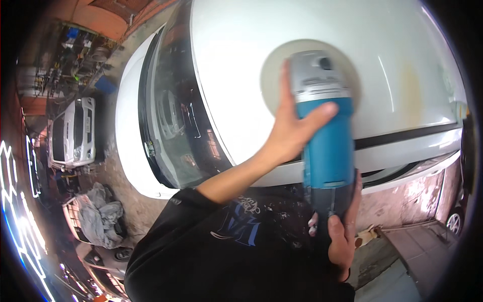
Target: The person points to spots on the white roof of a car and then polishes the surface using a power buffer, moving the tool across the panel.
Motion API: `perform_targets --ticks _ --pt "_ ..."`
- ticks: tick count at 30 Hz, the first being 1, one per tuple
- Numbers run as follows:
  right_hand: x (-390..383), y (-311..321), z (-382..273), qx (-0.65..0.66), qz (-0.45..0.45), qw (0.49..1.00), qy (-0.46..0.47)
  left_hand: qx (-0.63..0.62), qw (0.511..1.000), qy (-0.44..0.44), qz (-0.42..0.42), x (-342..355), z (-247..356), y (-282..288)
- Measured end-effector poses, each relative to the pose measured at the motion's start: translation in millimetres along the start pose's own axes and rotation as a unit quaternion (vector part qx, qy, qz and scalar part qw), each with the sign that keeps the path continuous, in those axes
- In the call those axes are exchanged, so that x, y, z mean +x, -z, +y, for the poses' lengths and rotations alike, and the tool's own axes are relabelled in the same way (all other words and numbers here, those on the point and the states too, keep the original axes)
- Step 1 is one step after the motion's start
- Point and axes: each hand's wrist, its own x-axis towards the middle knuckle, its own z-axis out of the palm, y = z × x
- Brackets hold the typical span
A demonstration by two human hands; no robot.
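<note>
A polisher [329,146] with a blue body, silver head and dark rear grip lies over the white car roof [231,75]. Its round pale pad [273,68] is flat against the paint and looks blurred, as if spinning. My left hand [292,132] wraps round the front of the body, thumb on top and fingers along the silver head's left side. Closed on the dark rear grip is my right hand [343,241], near my body; some of its fingers are hidden behind the tool. A yellowish smear [413,93] marks the roof to the right.
Left of the roof are the windshield [183,110] and white hood [132,121]. Another white car [75,132] stands farther left, near a crumpled grey cover [100,216]. Cluttered shelves [75,55] fill the far left. Grey panels [420,246] lie at lower right.
</note>
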Motion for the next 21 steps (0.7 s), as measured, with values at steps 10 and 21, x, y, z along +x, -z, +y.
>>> perform_targets --ticks 10,21 --pt "27 -32 3 -0.073 -0.028 0.997 -0.017 -0.08 0.993 0.008 0.087 8 -2 38" --pt "118 -128 63 -0.28 -0.348 0.895 -0.013 -0.077 0.931 0.024 0.356 -54 -29 221"
